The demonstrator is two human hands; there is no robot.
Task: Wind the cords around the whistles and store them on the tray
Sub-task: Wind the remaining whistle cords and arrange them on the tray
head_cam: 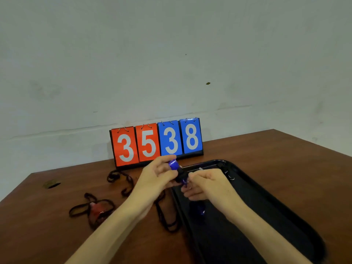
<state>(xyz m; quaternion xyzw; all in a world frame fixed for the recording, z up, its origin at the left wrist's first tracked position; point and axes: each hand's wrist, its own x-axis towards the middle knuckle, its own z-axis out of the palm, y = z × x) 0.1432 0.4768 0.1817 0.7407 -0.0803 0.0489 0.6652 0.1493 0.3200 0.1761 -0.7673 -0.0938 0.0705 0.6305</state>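
Fingers (167,169) of left hand (158,176) pinch blue whistle (174,164), frame centre; right hand (205,184) curled on its cord, above black tray (266,206); red whistle (97,209) lower left.

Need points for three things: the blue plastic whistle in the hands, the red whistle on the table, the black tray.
Blue plastic whistle (173,164), head view: on its round blue body above the left hand's fingers.
Red whistle (96,209), head view: on its red body among its dark cord.
Black tray (245,179), head view: on its far right rim.
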